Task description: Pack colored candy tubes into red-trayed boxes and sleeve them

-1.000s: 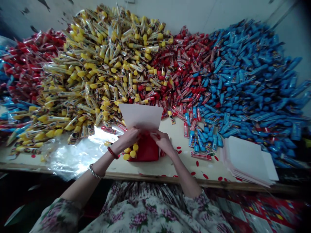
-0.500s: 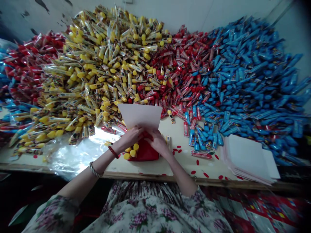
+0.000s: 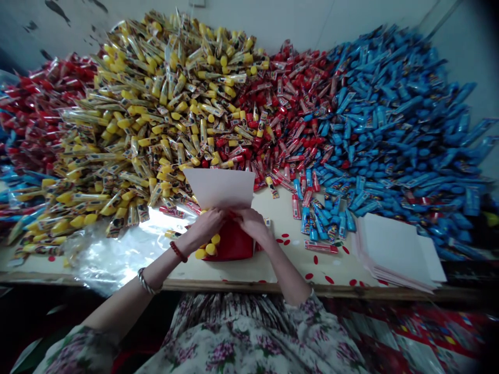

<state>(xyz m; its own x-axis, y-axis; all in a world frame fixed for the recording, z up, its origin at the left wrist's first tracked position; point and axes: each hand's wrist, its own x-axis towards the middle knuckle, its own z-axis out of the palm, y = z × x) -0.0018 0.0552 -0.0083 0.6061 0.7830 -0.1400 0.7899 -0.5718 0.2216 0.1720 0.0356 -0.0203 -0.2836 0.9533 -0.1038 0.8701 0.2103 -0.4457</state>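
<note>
A red box [image 3: 233, 248] lies at the table's front edge, right before me. A pale card or flap [image 3: 220, 188] stands up tilted behind it; whether the two are joined I cannot tell. My left hand [image 3: 210, 226] is closed at the card's lower edge, fingers curled over it. Beside it, my right hand [image 3: 251, 224] pinches the same edge with fingertips close together; the exact grip is partly hidden. Several yellow-capped tubes [image 3: 211, 249] lie against the box's left side, under my left wrist.
Large heaps of wrapped yellow tubes [image 3: 156, 104], red tubes [image 3: 288, 93] and blue tubes [image 3: 382, 119] fill the back. A stack of white cards [image 3: 393, 249] lies right, a clear plastic bag [image 3: 105, 254] left. Red oval pieces [image 3: 309, 276] are scattered on the table [image 3: 280, 259].
The view has shifted slightly, so everything sits a little further left. My fingers have moved a little along the card's lower edge; the box stays in place.
</note>
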